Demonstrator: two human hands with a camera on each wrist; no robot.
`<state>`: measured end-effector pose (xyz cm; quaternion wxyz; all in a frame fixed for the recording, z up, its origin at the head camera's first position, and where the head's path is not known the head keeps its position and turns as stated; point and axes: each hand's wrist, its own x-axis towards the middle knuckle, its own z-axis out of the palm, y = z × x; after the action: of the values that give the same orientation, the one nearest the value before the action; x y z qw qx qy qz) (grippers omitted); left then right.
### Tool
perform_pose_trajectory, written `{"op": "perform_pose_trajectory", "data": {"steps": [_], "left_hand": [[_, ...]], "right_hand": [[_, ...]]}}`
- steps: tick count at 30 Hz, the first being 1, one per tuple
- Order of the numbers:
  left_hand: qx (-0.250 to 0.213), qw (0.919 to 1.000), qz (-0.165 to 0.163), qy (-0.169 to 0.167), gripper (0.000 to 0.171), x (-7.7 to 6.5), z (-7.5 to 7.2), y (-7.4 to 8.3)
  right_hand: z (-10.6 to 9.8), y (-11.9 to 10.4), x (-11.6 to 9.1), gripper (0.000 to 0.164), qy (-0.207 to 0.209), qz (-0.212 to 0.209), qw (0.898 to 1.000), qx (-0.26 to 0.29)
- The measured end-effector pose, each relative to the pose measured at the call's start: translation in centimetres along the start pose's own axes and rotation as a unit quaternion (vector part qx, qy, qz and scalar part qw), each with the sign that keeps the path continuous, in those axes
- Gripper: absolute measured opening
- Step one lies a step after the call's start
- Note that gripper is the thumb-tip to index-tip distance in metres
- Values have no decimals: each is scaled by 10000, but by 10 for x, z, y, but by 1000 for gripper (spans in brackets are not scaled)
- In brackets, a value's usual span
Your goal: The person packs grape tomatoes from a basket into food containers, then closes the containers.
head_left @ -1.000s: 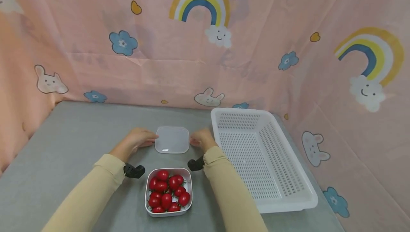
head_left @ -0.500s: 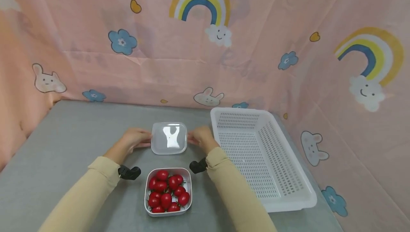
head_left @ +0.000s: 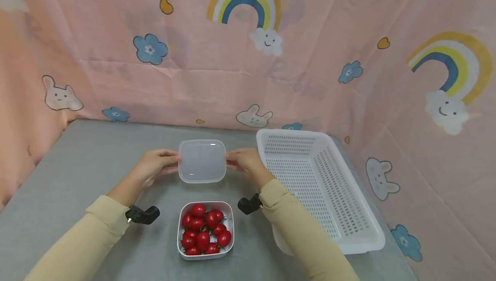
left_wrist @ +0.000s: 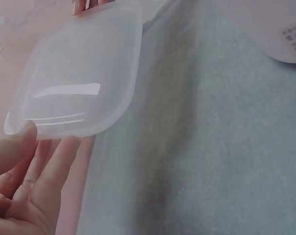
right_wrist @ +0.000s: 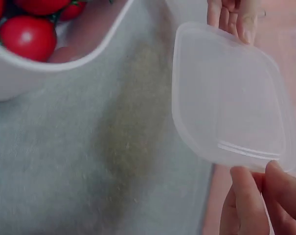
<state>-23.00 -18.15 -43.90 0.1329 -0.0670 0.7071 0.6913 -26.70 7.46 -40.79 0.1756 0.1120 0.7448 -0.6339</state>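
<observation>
A translucent plastic lid (head_left: 202,161) is held up above the table by both hands, one at each side edge. My left hand (head_left: 156,167) pinches its left edge, thumb on top and fingers beneath, as the left wrist view shows close up. On the opposite edge my right hand (head_left: 248,163) pinches it the same way; fingertips grip the rim in the right wrist view. Nearer to me, between the forearms, stands a white square container (head_left: 180,246) holding several small red tomatoes (head_left: 203,241) with green stems.
To the right lies a large white slotted plastic basket (head_left: 358,212), and my right forearm passes over its near left corner. Grey cloth covers the table (head_left: 97,160). A pink patterned curtain (head_left: 186,87) hangs along the back and sides.
The lid has been lifted off the table and looks larger, shifted slightly left and up in view. Both hands have closed on its edges, and the forearms have spread apart. The tomato container stayed put.
</observation>
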Motion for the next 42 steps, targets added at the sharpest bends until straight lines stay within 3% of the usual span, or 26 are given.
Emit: {"op": "perform_pose_trajectory", "data": {"steps": [6, 12, 21, 31, 36, 39, 42], "left_hand": [[221, 9990, 347, -151, 44, -17, 2, 7], [566, 9951, 802, 60, 41, -36, 8, 10], [983, 9890, 1058, 319, 36, -58, 18, 0], [1621, 9749, 1305, 786, 29, -76, 24, -11], [1479, 9737, 1533, 809, 26, -83, 29, -21], [1440, 9699, 1727, 939, 22, -89, 30, -29], [1506, 9599, 2112, 1067, 16, -94, 34, -36]], "right_hand": [[-11, -1, -23, 26, -259, -281, 9989, -279], [-13, 3, -44, 25, -155, -421, 9990, -58], [-17, 20, -70, 25, -11, -663, 9978, 44], [-12, 41, -93, 30, -2, -539, 9938, 968], [-14, 54, -105, 36, -28, -435, 9900, 1343], [-14, 59, -111, 40, -86, -281, 9874, 1557], [-13, 61, -114, 42, 6, -301, 9831, 1805]]}}
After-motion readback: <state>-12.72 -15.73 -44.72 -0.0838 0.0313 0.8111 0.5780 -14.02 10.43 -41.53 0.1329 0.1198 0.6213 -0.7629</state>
